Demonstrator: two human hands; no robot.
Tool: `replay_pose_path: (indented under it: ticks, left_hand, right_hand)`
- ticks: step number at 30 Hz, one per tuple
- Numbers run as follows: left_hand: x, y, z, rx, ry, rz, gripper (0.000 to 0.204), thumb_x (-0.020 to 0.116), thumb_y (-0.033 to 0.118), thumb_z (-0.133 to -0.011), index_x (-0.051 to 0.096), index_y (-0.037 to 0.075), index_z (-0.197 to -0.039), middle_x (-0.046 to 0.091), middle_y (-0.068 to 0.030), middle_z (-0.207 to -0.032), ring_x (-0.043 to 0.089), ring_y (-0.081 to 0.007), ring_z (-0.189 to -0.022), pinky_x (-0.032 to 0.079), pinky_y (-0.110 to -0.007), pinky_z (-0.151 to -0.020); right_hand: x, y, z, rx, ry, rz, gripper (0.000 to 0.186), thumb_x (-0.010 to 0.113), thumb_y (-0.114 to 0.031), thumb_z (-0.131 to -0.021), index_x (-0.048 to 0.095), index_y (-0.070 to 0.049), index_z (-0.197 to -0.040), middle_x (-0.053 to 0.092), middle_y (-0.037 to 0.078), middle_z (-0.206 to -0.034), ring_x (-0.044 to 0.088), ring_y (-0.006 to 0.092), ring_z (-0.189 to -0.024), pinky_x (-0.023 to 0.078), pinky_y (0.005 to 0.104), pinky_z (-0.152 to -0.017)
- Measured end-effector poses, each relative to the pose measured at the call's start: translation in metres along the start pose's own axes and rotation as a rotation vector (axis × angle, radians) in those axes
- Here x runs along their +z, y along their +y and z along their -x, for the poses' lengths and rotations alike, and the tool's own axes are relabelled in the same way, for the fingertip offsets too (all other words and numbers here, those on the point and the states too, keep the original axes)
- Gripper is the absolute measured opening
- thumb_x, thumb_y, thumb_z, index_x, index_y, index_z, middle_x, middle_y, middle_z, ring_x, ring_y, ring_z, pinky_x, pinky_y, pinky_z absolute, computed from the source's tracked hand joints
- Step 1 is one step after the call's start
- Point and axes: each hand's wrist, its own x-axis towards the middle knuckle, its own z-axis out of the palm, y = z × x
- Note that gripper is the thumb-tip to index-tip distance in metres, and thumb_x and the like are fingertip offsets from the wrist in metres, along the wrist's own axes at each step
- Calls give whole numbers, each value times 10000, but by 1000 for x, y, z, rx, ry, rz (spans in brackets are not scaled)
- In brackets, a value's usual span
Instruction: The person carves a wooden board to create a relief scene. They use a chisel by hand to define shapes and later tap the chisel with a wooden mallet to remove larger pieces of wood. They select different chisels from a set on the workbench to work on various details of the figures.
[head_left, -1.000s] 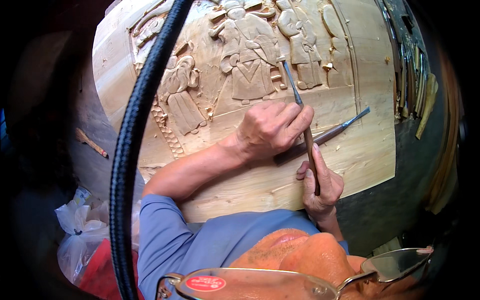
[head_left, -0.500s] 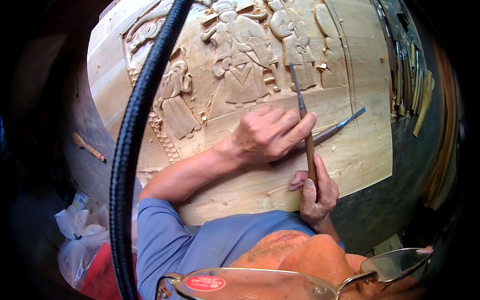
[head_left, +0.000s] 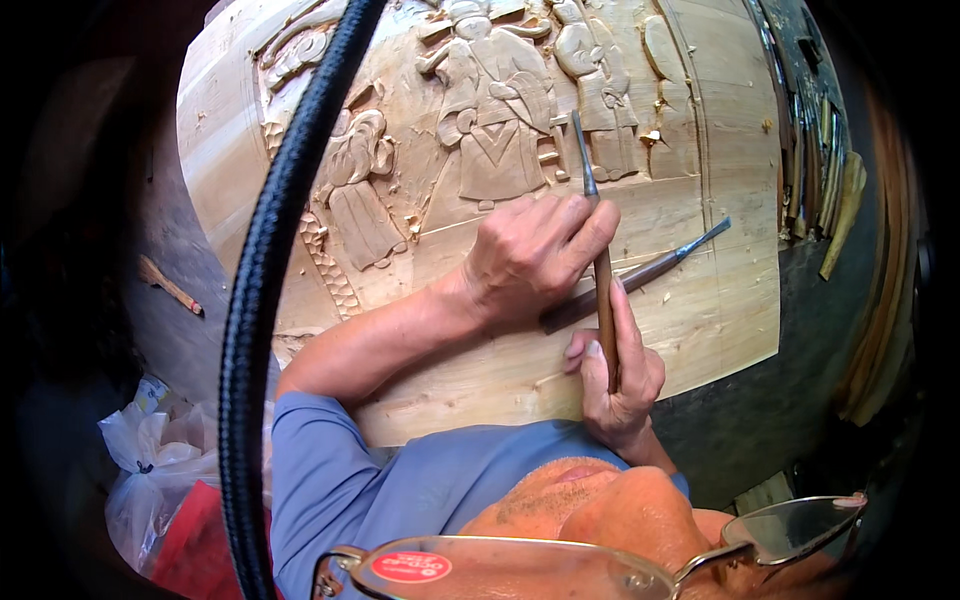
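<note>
My left hand (head_left: pixel 530 245) is closed around the upper shaft of a long chisel (head_left: pixel 604 300), its forearm across the lower wooden panel (head_left: pixel 720 320). My right hand (head_left: pixel 625 385) grips the chisel's handle lower down, fingers wrapped round it. The narrow steel blade points up to the relief, its tip between the central carved figure (head_left: pixel 500 160) and the standing figure (head_left: pixel 600 90) right of it. A second chisel (head_left: pixel 650 275), flat-bladed with a dark handle, lies diagonally on the panel beside my hands.
Many carving tools (head_left: pixel 815 160) lie along the panel's right side, beside long wooden strips (head_left: pixel 870 310). A wooden stick (head_left: pixel 172 287) is at left, plastic bags (head_left: pixel 150 470) at lower left. A black braided cable (head_left: pixel 262 280) hangs across the view.
Both hands and the chisel have shifted a little left and up since a second ago, and the blade tip now sits slightly higher on the relief. The grip looks the same.
</note>
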Motion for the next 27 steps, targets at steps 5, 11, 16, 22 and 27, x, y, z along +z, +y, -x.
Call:
replay_pose_path:
  ticks: [5,11,16,22,27]
  left_hand:
    - [1,-1,0,0,10,47,415,779,106,-834,713,42,-1239,604,-80,-847,655,-243,-666,517,-395,-568]
    - [1,-1,-1,-21,17,85,392,772,86,-850,703,29,-1231,609,-95,-856,670,-255,-683,536,-400,-582]
    - [6,-2,3,-85,-15,64,448,766,63,-849,688,23,-1288,619,-106,-895,681,-270,-695,548,-417,-591]
    - [7,-3,0,-83,-36,-12,570,750,68,-900,649,14,-1458,630,-100,-956,680,-254,-699,558,-398,-599]
    - [3,-8,3,16,-25,83,679,814,55,-923,615,29,-1572,726,-122,-1023,728,-260,-761,586,-394,-629]
  right_hand:
    - [-7,-12,-2,-44,-8,111,678,682,88,-923,531,198,-1575,798,166,-877,758,260,-630,601,387,-621]
    - [-2,-11,-6,-96,10,174,684,695,111,-913,539,193,-1574,798,192,-890,720,268,-581,570,392,-580]
    - [5,2,-8,-86,-23,299,639,586,149,-989,526,136,-1625,766,113,-824,735,176,-638,600,318,-627]
    - [6,10,-17,-126,44,249,642,598,151,-995,528,124,-1633,751,90,-794,734,182,-637,607,323,-637]
    - [-5,12,-16,-190,120,203,618,730,100,-959,592,157,-1559,787,159,-840,700,266,-570,562,395,-575]
